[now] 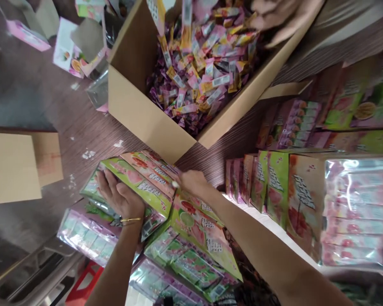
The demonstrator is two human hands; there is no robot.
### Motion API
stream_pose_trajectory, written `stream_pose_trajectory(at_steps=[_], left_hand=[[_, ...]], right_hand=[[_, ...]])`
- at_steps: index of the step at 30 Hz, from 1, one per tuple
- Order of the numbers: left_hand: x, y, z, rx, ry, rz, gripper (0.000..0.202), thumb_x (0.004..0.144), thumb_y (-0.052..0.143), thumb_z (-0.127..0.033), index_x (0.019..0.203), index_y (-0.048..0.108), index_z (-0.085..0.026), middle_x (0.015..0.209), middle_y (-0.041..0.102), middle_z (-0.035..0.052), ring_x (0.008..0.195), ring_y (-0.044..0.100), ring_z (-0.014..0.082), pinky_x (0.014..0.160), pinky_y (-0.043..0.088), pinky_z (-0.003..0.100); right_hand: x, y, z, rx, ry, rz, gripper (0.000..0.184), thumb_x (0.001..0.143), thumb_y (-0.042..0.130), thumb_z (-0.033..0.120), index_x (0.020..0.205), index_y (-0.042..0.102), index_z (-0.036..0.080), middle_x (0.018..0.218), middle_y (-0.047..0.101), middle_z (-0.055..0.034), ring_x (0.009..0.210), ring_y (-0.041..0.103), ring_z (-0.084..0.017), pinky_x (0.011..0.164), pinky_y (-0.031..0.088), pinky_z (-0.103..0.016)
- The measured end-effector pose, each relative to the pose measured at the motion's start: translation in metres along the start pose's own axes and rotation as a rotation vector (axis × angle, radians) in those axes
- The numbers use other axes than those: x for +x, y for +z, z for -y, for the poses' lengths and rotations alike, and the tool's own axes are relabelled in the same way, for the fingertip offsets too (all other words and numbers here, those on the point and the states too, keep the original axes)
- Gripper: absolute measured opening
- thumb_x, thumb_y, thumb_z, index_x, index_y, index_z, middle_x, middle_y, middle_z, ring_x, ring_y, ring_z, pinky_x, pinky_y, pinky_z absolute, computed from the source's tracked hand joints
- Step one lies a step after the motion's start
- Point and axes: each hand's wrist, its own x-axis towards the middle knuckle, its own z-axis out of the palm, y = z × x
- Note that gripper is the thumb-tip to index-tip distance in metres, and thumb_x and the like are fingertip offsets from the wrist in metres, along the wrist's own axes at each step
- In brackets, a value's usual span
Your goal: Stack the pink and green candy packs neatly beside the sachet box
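My left hand [123,199], with a thin gold bangle at the wrist, lies flat with fingers stretched along a green fruit-printed display box [140,180]. Beside that box stands an orange-printed box [153,172], with more boxes pressed against its far side. My right hand [194,185] is at the right end of this row, fingers curled in against the boxes. A small whitish spot shows at its fingertips; what they hold, if anything, is hidden. Nearer me, below both hands, are another green box [188,221] and a purple clear-windowed box [89,233] showing wrapped sticks.
Ahead is an open carton [143,114] filled with wrapped candy sticks [204,72]; another person's hand [277,19] reaches over it. Stacked display boxes [303,191] stand at right. Opened packaging [70,46] lies upper left, a cardboard piece [12,168] at left, a red crate [83,282] below.
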Motion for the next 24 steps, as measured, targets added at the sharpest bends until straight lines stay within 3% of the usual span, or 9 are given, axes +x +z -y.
stream_pose_trajectory(at_steps=[5,9,14,17,20,24], left_hand=[[-0.003,-0.003,0.005,0.009,0.018,0.005,0.06,0.099,0.022,-0.041,0.152,0.036,-0.016,0.158,0.031,0.0158,0.148,0.025,0.0312,0.124,0.017,0.056],[-0.004,-0.002,0.004,0.008,0.033,-0.016,0.061,0.099,0.023,-0.042,0.15,0.038,-0.013,0.157,0.033,0.0173,0.147,0.028,0.0315,0.124,0.019,0.052],[-0.003,-0.002,0.007,-0.001,0.072,-0.03,0.064,0.099,0.025,-0.041,0.147,0.039,-0.002,0.155,0.034,0.0223,0.147,0.028,0.0309,0.123,0.022,0.049],[-0.003,-0.002,0.007,0.002,0.103,-0.022,0.061,0.099,0.026,-0.04,0.149,0.038,-0.007,0.157,0.033,0.0183,0.147,0.027,0.0287,0.123,0.022,0.047],[-0.003,-0.001,0.006,0.008,0.101,-0.008,0.057,0.1,0.026,-0.037,0.151,0.036,-0.016,0.159,0.031,0.0128,0.148,0.025,0.0272,0.124,0.021,0.048],[-0.001,-0.001,0.005,0.027,0.087,-0.013,0.058,0.099,0.027,-0.039,0.15,0.038,-0.014,0.158,0.033,0.0153,0.147,0.028,0.0292,0.122,0.024,0.054]], right_hand=[[0.049,-0.022,0.018,0.097,-0.011,-0.04,0.053,0.1,0.029,0.05,0.108,0.073,0.019,0.11,0.072,-0.015,0.11,0.066,-0.027,0.085,0.052,-0.035],[0.066,-0.014,0.024,0.183,0.014,-0.096,0.049,0.1,0.028,0.043,0.116,0.068,0.019,0.112,0.071,-0.0161,0.109,0.066,-0.027,0.088,0.052,-0.037],[0.118,-0.01,0.037,0.154,-0.135,-0.063,0.045,0.099,0.034,0.04,0.112,0.071,0.016,0.119,0.069,-0.0154,0.114,0.064,-0.026,0.092,0.052,-0.036],[0.14,-0.006,0.04,0.136,-0.181,-0.025,0.043,0.098,0.037,0.038,0.113,0.07,0.016,0.122,0.068,-0.0138,0.116,0.062,-0.026,0.093,0.052,-0.035],[0.132,0.008,0.033,0.098,-0.206,-0.026,0.048,0.099,0.031,0.04,0.11,0.07,0.016,0.12,0.068,-0.0153,0.114,0.063,-0.027,0.093,0.053,-0.038],[0.076,0.034,0.006,0.013,-0.209,0.05,0.047,0.1,0.027,0.037,0.114,0.067,0.017,0.112,0.071,-0.0156,0.106,0.067,-0.028,0.088,0.055,-0.042]])
